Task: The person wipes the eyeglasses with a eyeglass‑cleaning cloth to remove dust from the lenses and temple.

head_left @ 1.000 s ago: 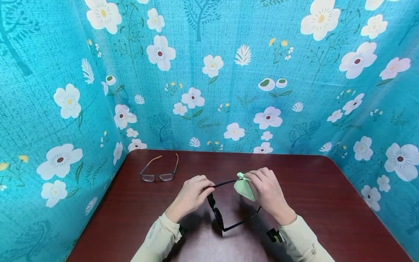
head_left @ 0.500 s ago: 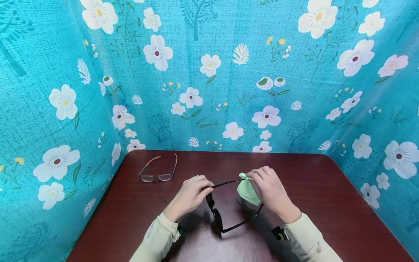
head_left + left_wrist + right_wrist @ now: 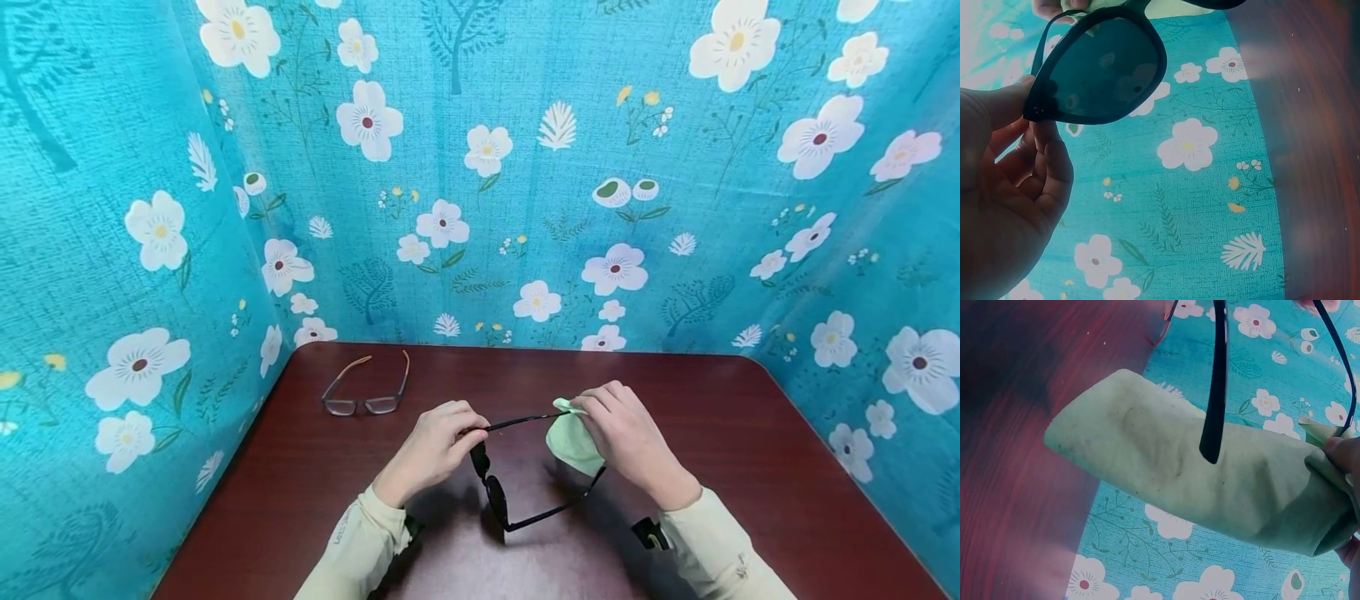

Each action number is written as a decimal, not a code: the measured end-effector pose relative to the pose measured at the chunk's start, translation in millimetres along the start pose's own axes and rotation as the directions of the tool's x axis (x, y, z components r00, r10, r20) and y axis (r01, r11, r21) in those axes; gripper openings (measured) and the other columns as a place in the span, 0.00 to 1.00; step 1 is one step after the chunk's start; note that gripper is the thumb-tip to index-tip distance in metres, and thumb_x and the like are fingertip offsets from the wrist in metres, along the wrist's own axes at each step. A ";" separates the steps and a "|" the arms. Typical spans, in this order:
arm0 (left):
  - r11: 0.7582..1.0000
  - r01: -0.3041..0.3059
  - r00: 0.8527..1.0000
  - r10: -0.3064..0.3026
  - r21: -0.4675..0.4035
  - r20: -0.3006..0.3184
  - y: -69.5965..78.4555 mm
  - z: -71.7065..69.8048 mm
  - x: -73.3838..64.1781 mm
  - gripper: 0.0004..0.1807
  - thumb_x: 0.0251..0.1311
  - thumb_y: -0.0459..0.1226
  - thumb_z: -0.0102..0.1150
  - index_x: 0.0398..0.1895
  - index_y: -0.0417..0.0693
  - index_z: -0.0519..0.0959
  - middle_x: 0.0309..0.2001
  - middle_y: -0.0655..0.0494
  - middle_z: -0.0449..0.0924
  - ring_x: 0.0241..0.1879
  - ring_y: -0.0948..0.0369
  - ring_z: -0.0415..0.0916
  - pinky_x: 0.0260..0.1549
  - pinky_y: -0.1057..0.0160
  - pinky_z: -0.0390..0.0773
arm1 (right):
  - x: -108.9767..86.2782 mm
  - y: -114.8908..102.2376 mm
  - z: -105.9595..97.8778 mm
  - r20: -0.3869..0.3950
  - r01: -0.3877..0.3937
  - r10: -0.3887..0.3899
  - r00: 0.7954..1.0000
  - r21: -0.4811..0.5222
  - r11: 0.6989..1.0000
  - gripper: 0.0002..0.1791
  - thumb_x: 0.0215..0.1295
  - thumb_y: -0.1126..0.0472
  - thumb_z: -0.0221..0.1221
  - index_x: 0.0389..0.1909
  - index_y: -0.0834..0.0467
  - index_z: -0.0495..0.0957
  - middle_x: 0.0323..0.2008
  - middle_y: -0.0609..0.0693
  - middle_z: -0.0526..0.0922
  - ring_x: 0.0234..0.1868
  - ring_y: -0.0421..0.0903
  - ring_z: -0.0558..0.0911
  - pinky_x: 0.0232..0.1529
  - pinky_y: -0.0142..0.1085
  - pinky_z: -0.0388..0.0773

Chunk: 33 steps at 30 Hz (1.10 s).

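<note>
Sliding slightly further right along the temple of the black sunglasses point(image 3: 501, 492): green cloth point(image 3: 572, 440), pinched in right hand point(image 3: 626, 437). Gripping the frame's corner above the tabletop point(image 3: 750, 467): left hand point(image 3: 435, 446). Lying well apart at far left: clear glasses point(image 3: 363, 400).

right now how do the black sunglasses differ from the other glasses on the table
The black sunglasses have dark lenses; the clear-lens glasses have a grey frame with orange-tipped temples. The sunglasses are held above the table, the left hand pinching them near a hinge and the right hand wrapping a green cloth round one temple; the clear-lens glasses rest untouched near the back left corner. Both have their temples unfolded.
</note>
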<state>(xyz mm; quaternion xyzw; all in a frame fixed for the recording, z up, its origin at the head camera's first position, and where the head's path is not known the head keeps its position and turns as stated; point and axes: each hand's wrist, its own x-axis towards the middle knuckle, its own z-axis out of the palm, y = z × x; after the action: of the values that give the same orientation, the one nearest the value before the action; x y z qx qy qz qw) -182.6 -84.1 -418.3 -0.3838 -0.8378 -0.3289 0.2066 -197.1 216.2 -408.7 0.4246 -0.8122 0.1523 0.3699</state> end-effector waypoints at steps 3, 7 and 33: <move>1.000 0.015 1.000 -0.015 -0.016 -0.009 -0.2 -0.9 -1.1 0.02 0.59 0.35 0.63 0.34 0.50 0.83 0.30 0.65 0.76 0.29 0.69 0.68 0.29 0.72 0.70 | 1.3 0.3 -1.9 -0.015 0.014 -0.014 1.000 0.011 1.000 0.16 0.74 0.57 0.45 0.40 0.61 0.80 0.37 0.51 0.80 0.36 0.49 0.74 0.32 0.41 0.67; 0.999 0.029 0.999 -0.030 -0.031 -0.017 -2.2 -2.3 -3.2 0.03 0.57 0.34 0.64 0.33 0.51 0.83 0.30 0.66 0.76 0.29 0.70 0.69 0.29 0.72 0.70 | 3.9 1.8 -2.7 -0.033 0.031 -0.030 0.999 0.022 0.999 0.16 0.73 0.57 0.47 0.39 0.62 0.80 0.36 0.50 0.81 0.35 0.49 0.74 0.32 0.41 0.67; 0.896 0.430 0.897 -0.438 -0.113 -0.054 -37.6 -13.9 -27.9 0.04 0.62 0.38 0.60 0.36 0.58 0.82 0.34 0.70 0.76 0.26 0.68 0.68 0.28 0.66 0.71 | -23.5 31.6 -34.7 0.034 -0.204 0.204 0.978 -0.012 0.979 0.18 0.47 0.72 0.68 0.41 0.59 0.80 0.39 0.50 0.77 0.32 0.42 0.78 0.27 0.33 0.76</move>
<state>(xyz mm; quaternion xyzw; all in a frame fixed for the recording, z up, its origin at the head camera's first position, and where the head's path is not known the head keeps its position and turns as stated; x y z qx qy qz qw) -193.3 -126.5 -440.0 -0.1839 -0.8763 -0.4223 0.1412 -197.5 268.0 -400.2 0.3400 -0.8585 0.1787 0.3398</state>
